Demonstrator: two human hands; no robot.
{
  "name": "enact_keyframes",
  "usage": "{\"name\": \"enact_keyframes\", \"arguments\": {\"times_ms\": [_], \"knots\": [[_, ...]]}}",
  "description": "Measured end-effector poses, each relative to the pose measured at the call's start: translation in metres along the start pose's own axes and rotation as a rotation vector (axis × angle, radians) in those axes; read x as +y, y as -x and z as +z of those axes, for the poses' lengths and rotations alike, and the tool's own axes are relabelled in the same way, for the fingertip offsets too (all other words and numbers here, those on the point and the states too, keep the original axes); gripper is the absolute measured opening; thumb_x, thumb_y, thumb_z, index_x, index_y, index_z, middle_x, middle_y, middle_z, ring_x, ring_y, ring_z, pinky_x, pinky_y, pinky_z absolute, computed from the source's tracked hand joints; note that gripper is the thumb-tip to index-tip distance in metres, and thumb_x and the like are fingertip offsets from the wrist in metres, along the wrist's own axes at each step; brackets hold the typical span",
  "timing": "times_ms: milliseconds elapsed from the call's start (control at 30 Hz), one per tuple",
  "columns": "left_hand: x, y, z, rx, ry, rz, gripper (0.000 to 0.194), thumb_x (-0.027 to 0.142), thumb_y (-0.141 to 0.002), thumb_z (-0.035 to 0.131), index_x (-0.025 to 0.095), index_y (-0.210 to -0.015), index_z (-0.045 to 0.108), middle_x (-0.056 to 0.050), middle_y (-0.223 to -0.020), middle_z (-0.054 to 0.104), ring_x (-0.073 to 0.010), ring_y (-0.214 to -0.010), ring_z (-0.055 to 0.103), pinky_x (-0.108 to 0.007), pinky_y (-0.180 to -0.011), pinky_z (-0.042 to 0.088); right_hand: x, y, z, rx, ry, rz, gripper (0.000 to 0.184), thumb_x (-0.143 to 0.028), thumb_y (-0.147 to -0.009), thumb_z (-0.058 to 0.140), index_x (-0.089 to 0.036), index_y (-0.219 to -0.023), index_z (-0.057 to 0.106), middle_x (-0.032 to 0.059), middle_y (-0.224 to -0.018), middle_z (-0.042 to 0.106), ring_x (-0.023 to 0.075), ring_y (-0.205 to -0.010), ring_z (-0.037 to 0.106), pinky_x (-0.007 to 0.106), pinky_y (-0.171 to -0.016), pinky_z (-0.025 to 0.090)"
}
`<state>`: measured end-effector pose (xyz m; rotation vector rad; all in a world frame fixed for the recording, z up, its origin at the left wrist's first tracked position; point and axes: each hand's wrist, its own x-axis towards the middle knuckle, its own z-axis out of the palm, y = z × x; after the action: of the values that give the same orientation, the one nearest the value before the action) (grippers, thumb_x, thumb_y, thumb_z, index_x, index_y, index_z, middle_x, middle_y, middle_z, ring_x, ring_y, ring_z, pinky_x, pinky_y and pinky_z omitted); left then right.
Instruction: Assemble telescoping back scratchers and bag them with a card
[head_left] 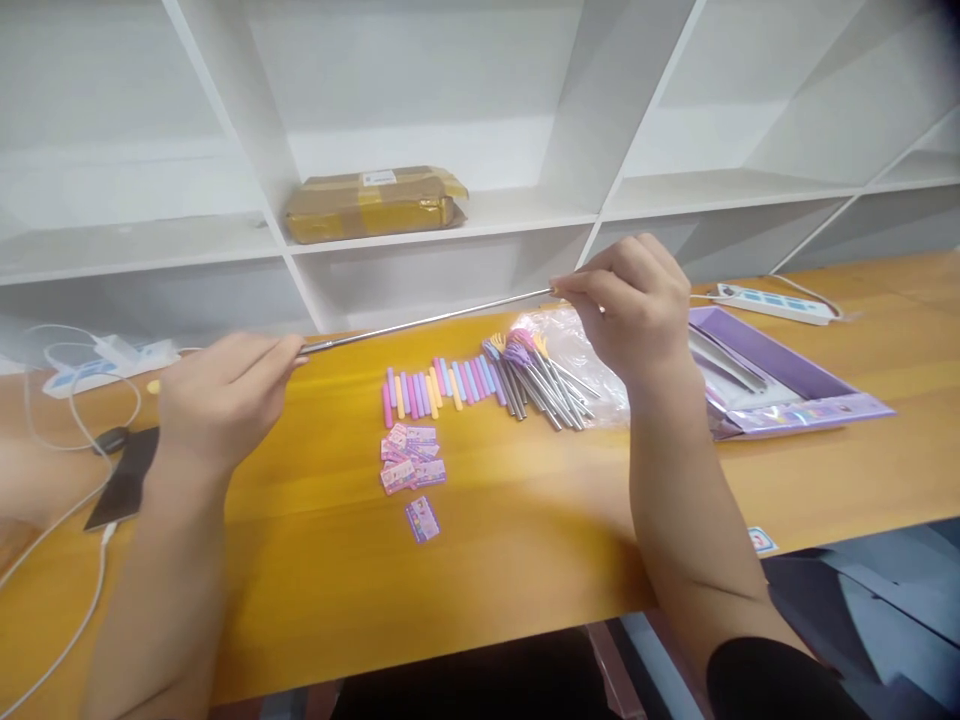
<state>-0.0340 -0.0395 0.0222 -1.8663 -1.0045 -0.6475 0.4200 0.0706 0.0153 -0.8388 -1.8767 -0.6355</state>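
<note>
Between my two hands stretches a thin telescopic metal rod [427, 322], drawn out long and slanting up to the right. My left hand [225, 400] pinches its thicker end, and my right hand [634, 305] pinches the thin far end. Below the rod lies a row of pink, purple, blue and yellow tubes [442, 385]. Beside them is a pile of metal rods with coloured hand-shaped heads [544, 380], like back scratchers. Small printed cards [412, 465] form a loose heap nearer me, with one single card [422, 519] apart from it.
Clear plastic film [604, 370] lies behind the pile. On the right stands an open purple box [806, 415] with metal pieces inside. A taped parcel [375, 205] sits on the white shelf. Power strips [776, 303] with cables and a dark phone-like slab [124, 485] are on the table.
</note>
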Motion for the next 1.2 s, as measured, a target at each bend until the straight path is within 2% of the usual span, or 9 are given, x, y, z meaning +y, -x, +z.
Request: {"name": "enact_keyframes", "arguments": {"times_ms": [267,433,567,833,900,967,1033,1100,1200], "knots": [[0.004,-0.004,-0.012,-0.014,0.049,-0.006,0.027,0.014,-0.105,0.061,0.033,-0.122,0.071,0.0,-0.089,0.078,-0.0185,-0.081,0.071,-0.032,-0.061,0.042,-0.013,-0.004,-0.007,0.015,-0.003,-0.036,0.015,-0.022,-0.104,0.064,-0.03,-0.096,0.073,0.0053,-0.086,0.062,0.0219,-0.079,0.05,0.041,-0.076,0.037],[0.024,-0.012,-0.01,0.032,0.079,0.044,0.029,0.01,-0.102,0.064,0.03,-0.123,0.07,-0.001,-0.092,0.08,-0.0186,-0.078,0.071,-0.032,-0.061,0.044,-0.044,-0.005,-0.004,-0.003,-0.056,-0.123,0.017,-0.018,-0.105,0.062,-0.028,-0.098,0.073,0.0045,-0.086,0.063,0.0206,-0.078,0.049,0.04,-0.073,0.036],[0.036,-0.016,-0.011,0.052,0.083,0.074,0.03,0.008,-0.1,0.066,0.028,-0.122,0.071,-0.002,-0.087,0.079,-0.0192,-0.071,0.067,-0.033,-0.058,0.042,-0.066,-0.005,0.001,-0.085,-0.037,-0.133,0.02,-0.016,-0.105,0.058,-0.029,-0.103,0.073,0.004,-0.085,0.062,0.0198,-0.079,0.05,0.039,-0.071,0.037],[0.046,-0.015,-0.016,0.003,0.12,0.037,0.03,0.007,-0.102,0.06,0.027,-0.122,0.072,-0.003,-0.092,0.079,-0.0195,-0.076,0.069,-0.033,-0.06,0.04,-0.078,-0.007,0.0,-0.039,-0.172,-0.12,0.019,-0.014,-0.105,0.06,-0.028,-0.099,0.071,0.0024,-0.084,0.061,0.0183,-0.076,0.044,0.037,-0.07,0.032],[0.061,-0.016,-0.014,-0.017,0.135,0.047,0.027,0.008,-0.103,0.061,0.024,-0.121,0.072,-0.003,-0.09,0.078,-0.0187,-0.074,0.067,-0.034,-0.059,0.038,-0.096,-0.005,0.002,-0.05,-0.259,-0.158,0.018,-0.018,-0.108,0.061,-0.027,-0.095,0.07,0.0017,-0.082,0.06,0.0178,-0.075,0.045,0.037,-0.07,0.033],[0.077,-0.019,-0.01,-0.036,0.162,0.088,0.021,0.01,-0.104,0.061,0.022,-0.116,0.073,-0.001,-0.076,0.071,-0.0177,-0.068,0.061,-0.035,-0.058,0.035,-0.12,-0.001,0.006,-0.093,-0.341,-0.204,0.025,-0.02,-0.111,0.058,-0.024,-0.087,0.067,0.0003,-0.075,0.055,0.0166,-0.072,0.043,0.036,-0.069,0.034],[0.089,-0.02,-0.005,-0.038,0.158,0.097,0.019,0.008,-0.104,0.06,0.019,-0.111,0.074,0.0,-0.072,0.067,-0.0167,-0.064,0.057,-0.035,-0.057,0.034,-0.14,0.002,0.01,-0.132,-0.302,-0.213,0.034,-0.017,-0.112,0.052,-0.023,-0.082,0.065,0.0005,-0.074,0.053,0.0168,-0.071,0.041,0.036,-0.069,0.033],[0.093,-0.021,0.0,-0.078,0.164,0.097,0.02,0.009,-0.106,0.057,0.019,-0.107,0.074,0.0,-0.073,0.068,-0.0162,-0.064,0.055,-0.034,-0.056,0.032,-0.148,0.004,0.015,-0.175,-0.265,-0.212,0.036,-0.015,-0.113,0.05,-0.023,-0.082,0.066,0.001,-0.076,0.055,0.0173,-0.073,0.041,0.036,-0.069,0.033],[0.091,-0.021,0.005,-0.141,0.154,0.083,0.022,0.011,-0.108,0.054,0.02,-0.103,0.074,0.0,-0.074,0.069,-0.0163,-0.065,0.056,-0.034,-0.055,0.028,-0.14,0.005,0.022,-0.221,-0.236,-0.254,0.028,-0.015,-0.112,0.054,-0.022,-0.089,0.069,0.0018,-0.081,0.059,0.018,-0.075,0.042,0.035,-0.069,0.031]]}}
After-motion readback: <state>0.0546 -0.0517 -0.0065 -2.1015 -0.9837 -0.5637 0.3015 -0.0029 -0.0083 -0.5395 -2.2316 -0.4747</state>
